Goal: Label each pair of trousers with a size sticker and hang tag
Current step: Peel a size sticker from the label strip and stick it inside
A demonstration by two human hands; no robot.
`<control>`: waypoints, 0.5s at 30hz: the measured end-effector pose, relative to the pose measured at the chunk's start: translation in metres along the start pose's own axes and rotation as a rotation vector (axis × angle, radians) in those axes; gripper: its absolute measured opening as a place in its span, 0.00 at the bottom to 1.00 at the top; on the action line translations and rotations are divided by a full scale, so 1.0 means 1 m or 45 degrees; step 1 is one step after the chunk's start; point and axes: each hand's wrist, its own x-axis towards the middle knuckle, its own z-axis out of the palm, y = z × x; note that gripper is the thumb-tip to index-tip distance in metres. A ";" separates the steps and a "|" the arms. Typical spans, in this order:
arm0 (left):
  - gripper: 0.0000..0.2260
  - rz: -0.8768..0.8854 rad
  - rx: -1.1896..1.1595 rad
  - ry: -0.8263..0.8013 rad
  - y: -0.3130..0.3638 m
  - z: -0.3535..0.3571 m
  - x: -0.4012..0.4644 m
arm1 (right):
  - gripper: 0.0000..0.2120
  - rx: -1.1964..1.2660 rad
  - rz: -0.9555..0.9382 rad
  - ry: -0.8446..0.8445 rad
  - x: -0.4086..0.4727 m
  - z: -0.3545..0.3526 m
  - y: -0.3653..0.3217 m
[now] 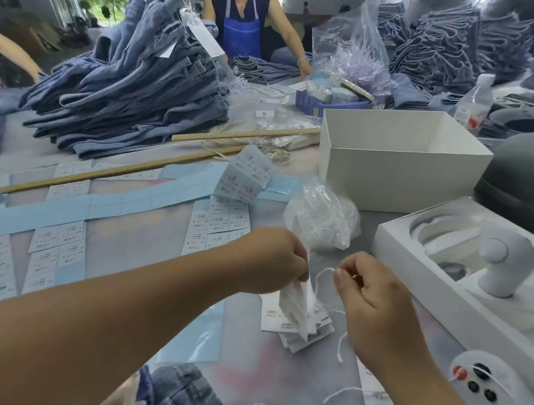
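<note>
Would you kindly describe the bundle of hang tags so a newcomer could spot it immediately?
Start at the big open white box; come toward the two hands below it. The left hand pinches the bundle of hang tags: stiff white cards fanned downward, unlike the flat sticker sheets lying leftward.

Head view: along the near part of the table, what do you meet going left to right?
Sticker sheets → left hand gripping the hang tag bundle → right hand pinching a white string → white controller.
</note>
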 end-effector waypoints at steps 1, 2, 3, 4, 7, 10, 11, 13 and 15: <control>0.13 0.019 -0.004 -0.034 0.003 -0.001 -0.002 | 0.11 0.050 -0.011 -0.001 0.000 -0.003 -0.004; 0.12 0.049 0.000 -0.072 0.007 -0.003 -0.004 | 0.11 0.077 -0.026 -0.009 0.001 -0.004 -0.008; 0.13 0.057 -0.013 -0.102 0.009 -0.004 -0.006 | 0.11 0.090 -0.042 -0.019 0.001 -0.006 -0.011; 0.16 0.012 -0.079 -0.134 0.010 -0.005 -0.009 | 0.10 0.097 -0.055 -0.028 0.000 -0.007 -0.013; 0.17 -0.153 -0.357 -0.188 0.012 -0.005 -0.013 | 0.09 0.106 -0.087 -0.050 -0.002 -0.009 -0.017; 0.09 -0.244 -0.636 -0.185 0.014 -0.007 -0.017 | 0.08 0.111 -0.114 -0.076 -0.006 -0.010 -0.022; 0.09 -0.265 -0.710 -0.202 0.016 -0.010 -0.019 | 0.07 0.115 -0.120 -0.084 -0.008 -0.010 -0.024; 0.08 -0.288 -0.748 -0.272 0.019 -0.017 -0.024 | 0.06 0.105 -0.142 -0.082 -0.011 -0.011 -0.029; 0.06 -0.272 -0.719 -0.327 0.023 -0.025 -0.035 | 0.06 0.110 -0.160 -0.073 -0.012 -0.013 -0.039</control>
